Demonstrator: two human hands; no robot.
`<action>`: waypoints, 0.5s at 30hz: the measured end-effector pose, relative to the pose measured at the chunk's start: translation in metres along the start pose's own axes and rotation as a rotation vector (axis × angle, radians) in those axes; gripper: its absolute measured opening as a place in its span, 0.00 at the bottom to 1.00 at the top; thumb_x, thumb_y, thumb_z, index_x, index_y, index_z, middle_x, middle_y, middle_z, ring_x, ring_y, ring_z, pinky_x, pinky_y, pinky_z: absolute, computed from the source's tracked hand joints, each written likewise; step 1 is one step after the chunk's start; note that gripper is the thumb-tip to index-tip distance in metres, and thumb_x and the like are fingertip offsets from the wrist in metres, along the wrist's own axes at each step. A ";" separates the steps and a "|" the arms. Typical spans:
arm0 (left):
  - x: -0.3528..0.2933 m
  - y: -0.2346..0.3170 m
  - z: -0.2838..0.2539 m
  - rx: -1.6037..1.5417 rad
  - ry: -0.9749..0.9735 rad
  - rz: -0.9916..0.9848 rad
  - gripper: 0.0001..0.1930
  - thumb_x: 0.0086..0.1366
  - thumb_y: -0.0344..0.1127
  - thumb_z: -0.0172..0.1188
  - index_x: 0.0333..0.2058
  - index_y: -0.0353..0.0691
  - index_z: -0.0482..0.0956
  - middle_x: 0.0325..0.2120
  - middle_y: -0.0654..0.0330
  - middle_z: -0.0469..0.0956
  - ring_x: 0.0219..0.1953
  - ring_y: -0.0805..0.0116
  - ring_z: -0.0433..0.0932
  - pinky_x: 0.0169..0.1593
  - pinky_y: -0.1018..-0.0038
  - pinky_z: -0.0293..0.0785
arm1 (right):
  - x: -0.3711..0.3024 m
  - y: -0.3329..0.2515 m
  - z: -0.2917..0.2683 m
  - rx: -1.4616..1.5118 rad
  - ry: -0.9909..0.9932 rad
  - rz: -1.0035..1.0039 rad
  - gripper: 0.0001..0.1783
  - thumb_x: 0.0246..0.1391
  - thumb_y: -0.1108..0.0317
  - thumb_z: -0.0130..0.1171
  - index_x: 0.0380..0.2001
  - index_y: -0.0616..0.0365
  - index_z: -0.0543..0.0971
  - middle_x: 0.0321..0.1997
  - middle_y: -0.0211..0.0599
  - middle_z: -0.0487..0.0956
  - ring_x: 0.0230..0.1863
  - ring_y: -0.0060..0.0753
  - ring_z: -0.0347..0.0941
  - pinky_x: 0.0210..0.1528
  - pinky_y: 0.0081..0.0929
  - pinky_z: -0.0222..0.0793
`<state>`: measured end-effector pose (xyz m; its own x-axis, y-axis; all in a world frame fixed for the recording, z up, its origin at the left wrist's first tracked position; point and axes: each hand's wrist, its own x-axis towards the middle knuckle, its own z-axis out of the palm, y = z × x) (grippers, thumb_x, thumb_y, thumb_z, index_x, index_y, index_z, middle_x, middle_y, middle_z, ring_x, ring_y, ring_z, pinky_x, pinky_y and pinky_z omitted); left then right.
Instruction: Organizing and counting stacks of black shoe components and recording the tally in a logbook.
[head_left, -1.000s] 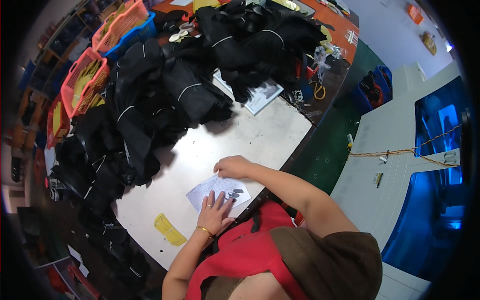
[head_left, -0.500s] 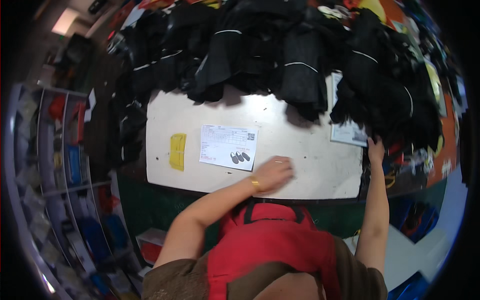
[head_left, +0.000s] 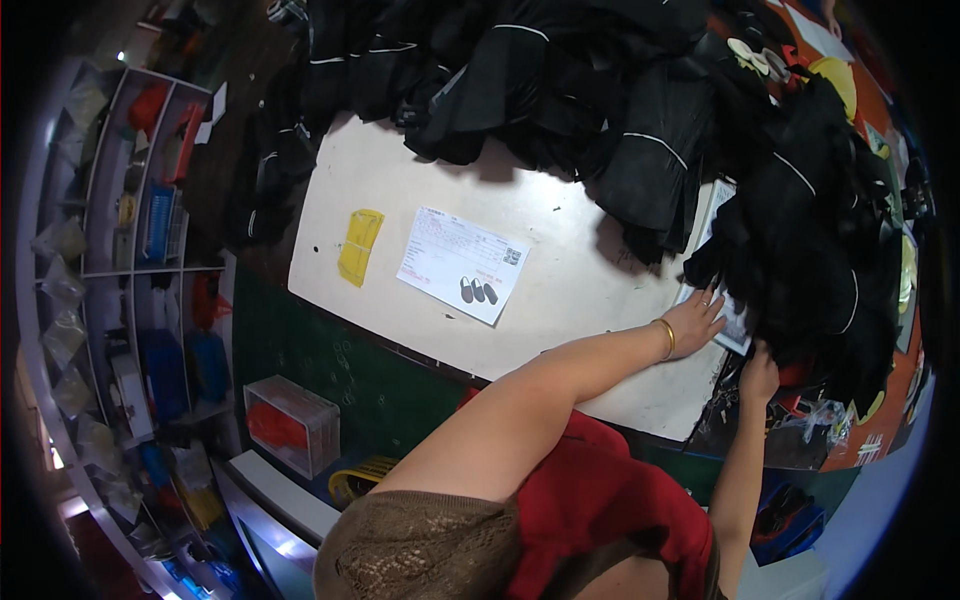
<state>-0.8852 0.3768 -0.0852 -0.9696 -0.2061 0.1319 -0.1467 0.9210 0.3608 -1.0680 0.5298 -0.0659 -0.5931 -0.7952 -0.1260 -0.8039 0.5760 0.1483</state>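
Note:
My left hand [head_left: 697, 325] lies with fingers stretched out on a printed sheet or flat pad [head_left: 737, 332] at the right side of the white board [head_left: 570, 260]. My right hand [head_left: 760, 378] is bent in at that sheet's near right corner, below a black cloth-like bundle [head_left: 800, 230] tied with white string. Its fingertips are partly hidden, so what they grip does not show. The bundle covers much of the sheet. A printed paper with pictures of dark clogs [head_left: 450, 255] and a yellow strapped packet [head_left: 361, 245] lie apart from both hands.
More black tied bundles [head_left: 655, 140] line the board's far side. Left stands a shelf unit [head_left: 135, 270] with coloured bins. Below the table edge is a clear box with red contents [head_left: 290, 425]. Clear plastic scraps [head_left: 825, 420] lie on the right.
My left hand has moved right across the board onto the partly covered sheet. My right hand stays by that sheet's corner. The view has turned, so the board now appears tilted.

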 end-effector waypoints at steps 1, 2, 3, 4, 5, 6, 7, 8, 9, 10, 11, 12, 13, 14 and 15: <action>0.005 0.002 -0.004 -0.001 0.000 0.000 0.23 0.64 0.36 0.42 0.57 0.36 0.66 0.60 0.38 0.59 0.62 0.36 0.57 0.63 0.52 0.52 | -0.003 -0.003 -0.009 0.000 -0.001 0.000 0.13 0.52 0.73 0.47 0.42 0.54 0.72 0.46 0.47 0.76 0.39 0.54 0.76 0.40 0.47 0.73; 0.010 0.006 -0.007 0.054 -0.077 0.011 0.24 0.64 0.37 0.42 0.59 0.37 0.63 0.60 0.35 0.57 0.60 0.31 0.58 0.61 0.47 0.54 | -0.006 -0.008 -0.019 -0.022 0.008 -0.069 0.13 0.51 0.74 0.48 0.42 0.54 0.71 0.46 0.47 0.76 0.36 0.54 0.76 0.37 0.46 0.73; 0.013 0.009 -0.008 0.109 -0.154 0.022 0.25 0.65 0.37 0.41 0.61 0.38 0.61 0.60 0.32 0.56 0.59 0.27 0.59 0.59 0.43 0.56 | -0.007 -0.009 -0.024 -0.043 0.016 -0.139 0.14 0.49 0.75 0.48 0.42 0.53 0.70 0.45 0.46 0.76 0.34 0.54 0.76 0.34 0.45 0.74; 0.019 0.014 -0.006 0.108 -0.155 0.026 0.25 0.65 0.37 0.41 0.61 0.38 0.61 0.60 0.32 0.56 0.59 0.27 0.59 0.59 0.43 0.56 | -0.004 -0.006 -0.023 -0.079 0.022 -0.191 0.12 0.48 0.76 0.49 0.38 0.54 0.71 0.44 0.43 0.76 0.34 0.50 0.77 0.30 0.40 0.74; 0.026 0.020 -0.002 0.150 -0.202 0.008 0.26 0.66 0.38 0.40 0.62 0.39 0.59 0.59 0.29 0.55 0.57 0.24 0.60 0.54 0.39 0.59 | -0.002 0.000 -0.021 -0.078 0.022 -0.187 0.12 0.48 0.76 0.49 0.38 0.54 0.71 0.44 0.43 0.76 0.34 0.50 0.77 0.30 0.40 0.74; 0.031 0.027 0.002 0.193 -0.248 -0.011 0.27 0.66 0.38 0.40 0.63 0.40 0.56 0.59 0.27 0.54 0.55 0.21 0.61 0.50 0.35 0.62 | 0.000 0.009 -0.018 -0.105 0.046 -0.267 0.11 0.47 0.76 0.50 0.37 0.54 0.72 0.44 0.42 0.76 0.32 0.50 0.77 0.29 0.40 0.74; 0.034 0.031 0.007 0.198 -0.249 -0.006 0.27 0.66 0.38 0.40 0.63 0.40 0.56 0.59 0.27 0.54 0.55 0.21 0.61 0.50 0.35 0.62 | 0.003 0.011 -0.018 -0.130 0.074 -0.346 0.11 0.47 0.75 0.52 0.36 0.55 0.72 0.44 0.41 0.77 0.31 0.50 0.77 0.28 0.39 0.74; 0.036 0.035 0.011 0.241 -0.263 -0.008 0.27 0.66 0.38 0.39 0.63 0.40 0.56 0.58 0.25 0.54 0.53 0.19 0.62 0.46 0.34 0.65 | 0.005 0.013 -0.019 -0.126 0.079 -0.341 0.11 0.47 0.75 0.52 0.36 0.55 0.72 0.44 0.41 0.77 0.31 0.50 0.77 0.28 0.39 0.74; 0.038 0.034 0.014 0.284 -0.277 -0.009 0.27 0.66 0.38 0.39 0.63 0.40 0.56 0.57 0.23 0.55 0.50 0.17 0.64 0.42 0.34 0.67 | 0.008 0.016 -0.023 -0.108 0.072 -0.395 0.11 0.47 0.74 0.52 0.37 0.55 0.72 0.44 0.40 0.77 0.30 0.50 0.77 0.28 0.39 0.74; 0.037 0.031 0.017 0.299 -0.248 0.019 0.28 0.65 0.38 0.40 0.63 0.38 0.56 0.55 0.22 0.57 0.48 0.16 0.65 0.36 0.39 0.73 | 0.006 0.017 -0.027 -0.088 0.061 -0.453 0.12 0.47 0.74 0.53 0.37 0.55 0.72 0.44 0.39 0.77 0.30 0.50 0.77 0.28 0.39 0.73; 0.038 0.029 0.018 0.301 -0.251 0.021 0.28 0.65 0.38 0.40 0.63 0.38 0.56 0.55 0.22 0.57 0.48 0.16 0.65 0.36 0.39 0.73 | 0.005 0.019 -0.031 -0.085 0.062 -0.451 0.12 0.47 0.74 0.53 0.37 0.55 0.72 0.44 0.39 0.77 0.30 0.50 0.77 0.28 0.39 0.73; 0.040 0.028 0.019 0.285 -0.244 0.018 0.28 0.65 0.38 0.40 0.63 0.36 0.56 0.55 0.22 0.58 0.48 0.16 0.65 0.34 0.42 0.74 | 0.004 0.020 -0.035 -0.080 0.044 -0.454 0.12 0.46 0.73 0.53 0.38 0.55 0.73 0.44 0.39 0.77 0.29 0.49 0.77 0.28 0.40 0.73; 0.041 0.027 0.017 0.268 -0.235 0.016 0.28 0.65 0.38 0.40 0.63 0.35 0.56 0.54 0.22 0.58 0.48 0.16 0.65 0.32 0.44 0.75 | 0.002 0.021 -0.037 -0.076 0.027 -0.457 0.12 0.46 0.73 0.53 0.38 0.55 0.73 0.44 0.38 0.77 0.28 0.48 0.77 0.27 0.41 0.73; 0.042 0.027 0.008 0.269 -0.269 0.031 0.29 0.64 0.38 0.40 0.62 0.31 0.56 0.54 0.22 0.59 0.48 0.17 0.66 0.30 0.47 0.76 | -0.001 0.023 -0.036 -0.124 -0.017 -0.412 0.13 0.46 0.72 0.55 0.39 0.55 0.73 0.43 0.36 0.77 0.31 0.46 0.76 0.30 0.42 0.73; 0.040 0.028 0.006 0.272 -0.267 0.035 0.29 0.64 0.38 0.40 0.62 0.31 0.56 0.54 0.22 0.59 0.48 0.17 0.66 0.30 0.47 0.76 | -0.006 0.023 -0.038 -0.124 -0.014 -0.408 0.13 0.46 0.72 0.55 0.39 0.55 0.73 0.43 0.36 0.77 0.31 0.46 0.76 0.30 0.42 0.73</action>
<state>-0.9297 0.3959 -0.0755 -0.9866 -0.1128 -0.1182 -0.1246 0.9874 0.0972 -1.0812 0.5409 -0.0248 -0.2284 -0.9503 -0.2117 -0.9618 0.1865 0.2004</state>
